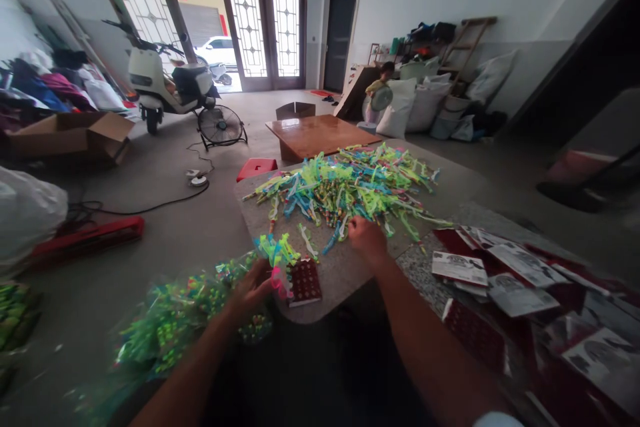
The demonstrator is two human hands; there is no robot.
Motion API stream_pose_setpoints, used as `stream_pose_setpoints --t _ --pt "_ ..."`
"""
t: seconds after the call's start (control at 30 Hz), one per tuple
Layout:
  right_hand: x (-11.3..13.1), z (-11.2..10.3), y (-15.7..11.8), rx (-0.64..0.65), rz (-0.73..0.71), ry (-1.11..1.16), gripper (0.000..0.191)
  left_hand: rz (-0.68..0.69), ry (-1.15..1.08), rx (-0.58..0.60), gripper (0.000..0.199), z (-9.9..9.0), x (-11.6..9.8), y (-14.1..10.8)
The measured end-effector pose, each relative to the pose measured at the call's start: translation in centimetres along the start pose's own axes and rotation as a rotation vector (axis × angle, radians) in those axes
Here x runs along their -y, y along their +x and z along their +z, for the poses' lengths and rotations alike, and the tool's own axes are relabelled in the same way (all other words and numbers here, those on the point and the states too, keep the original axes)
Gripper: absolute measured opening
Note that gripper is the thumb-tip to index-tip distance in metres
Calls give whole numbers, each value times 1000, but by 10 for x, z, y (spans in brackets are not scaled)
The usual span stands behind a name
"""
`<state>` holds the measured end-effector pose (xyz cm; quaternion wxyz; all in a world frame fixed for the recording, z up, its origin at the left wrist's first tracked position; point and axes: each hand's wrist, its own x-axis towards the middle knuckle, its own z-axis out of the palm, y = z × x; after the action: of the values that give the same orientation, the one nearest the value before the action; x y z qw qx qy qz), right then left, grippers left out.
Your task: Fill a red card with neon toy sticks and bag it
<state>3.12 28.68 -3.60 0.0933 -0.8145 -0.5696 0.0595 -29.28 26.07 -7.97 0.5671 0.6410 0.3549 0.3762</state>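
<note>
My left hand (253,287) curls around a bunch of plastic-topped sticks (280,250), mostly lime green and blue with pink and white ones below. Right beside the bunch, a dark red sheet with rows of holes (304,282) lies at the table's near edge. My right hand (369,241) is closed at the near side of a large pile of similar colourful sticks (345,187); its fingertips are by a white piece (343,227), and what they pinch is hidden. A loose white-topped stick (307,240) and a blue one (331,240) lie between my hands.
Dark red sheets with printed white cards (460,268) cover the right side. Clear bags of green pieces (175,327) stand low at left. Beyond the grey table (335,290) are a red stool (256,168), a wooden table (320,133), a floor fan (221,125), a scooter (165,83) and a person (380,90).
</note>
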Motion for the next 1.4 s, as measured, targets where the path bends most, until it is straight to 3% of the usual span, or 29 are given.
stream_pose_setpoints --t 0.13,0.3,0.53,0.8,0.9,1.03,1.23,1.4 --pt "-27 -2 49 27 -99 -26 39 -18 -45 -4 67 1 -1 -1" --pt "-27 7 73 139 -248 -159 45 -33 -52 -17 65 2 0 -2" --pt "-16 2 72 182 -369 -254 45 3 -103 14 68 3 1 -2" --pt "-31 -4 52 272 -519 -266 34 6 -108 31 70 2 6 -1" --pt "-39 -11 50 313 -493 -202 38 -3 -123 38 73 2 8 -1" --pt "-44 -15 53 248 -382 -268 45 -3 -133 28 72 2 11 -2" --pt "-44 -15 50 217 -345 -315 35 -14 -150 20 70 3 8 -2" --pt "-66 -35 42 162 -288 -208 25 4 -144 22 70 4 3 -1"
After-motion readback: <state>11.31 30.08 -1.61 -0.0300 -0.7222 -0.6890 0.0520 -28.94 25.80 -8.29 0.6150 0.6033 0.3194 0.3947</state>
